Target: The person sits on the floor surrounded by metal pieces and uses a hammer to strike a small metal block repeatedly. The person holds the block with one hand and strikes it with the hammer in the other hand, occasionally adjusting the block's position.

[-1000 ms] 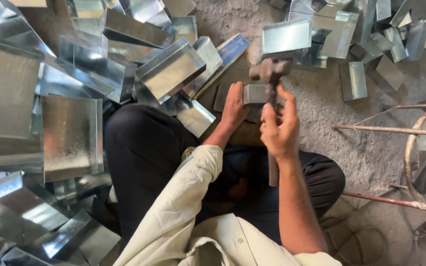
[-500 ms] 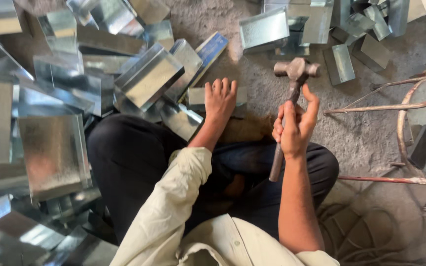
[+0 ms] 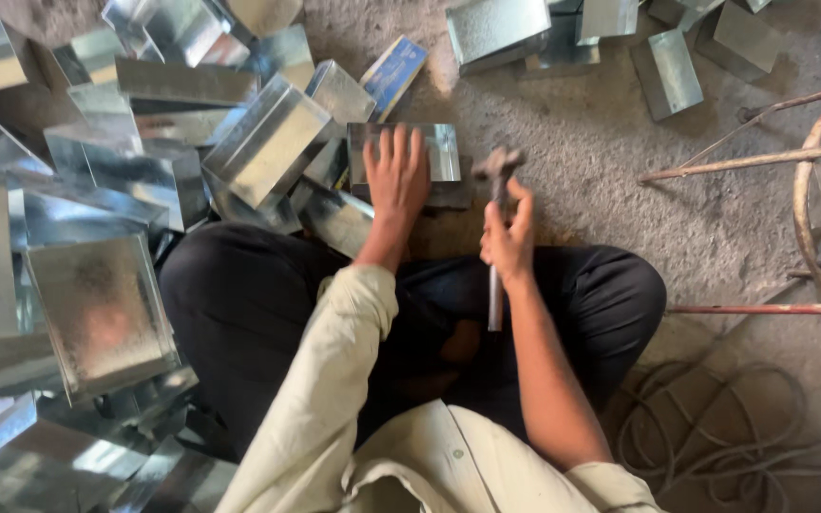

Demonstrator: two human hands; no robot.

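- Left hand (image 3: 397, 178) is down flat, fingers spread apart, palm pressed on a shiny sheet-metal piece (image 3: 434, 150) right in front of the crossed legs.
- That metal piece lies on a dark block (image 3: 448, 197) on the gritty concrete floor (image 3: 582, 190), with its far edge and right end showing past the fingers.
- Right hand (image 3: 508, 237) is clamped tight round the handle of a hammer (image 3: 496, 171), fist closed, thumb side up.
- The hammer head sits blurred just beside the right end of the metal piece; whether it touches the metal, I cannot tell.
- The handle runs straight back toward the body, its end sticking out below the fist over the dark trousers (image 3: 610, 294).
- To the left, a big heap of folded metal trays (image 3: 97, 304), stacked and tilted every which way, crowds up against the knee.
- More trays (image 3: 669, 71) lie scattered at the top, well apart from the hands.
- On the right, rusty rods (image 3: 762, 157) of a frame, and a coil of cable (image 3: 715, 427) on the floor beside the leg.
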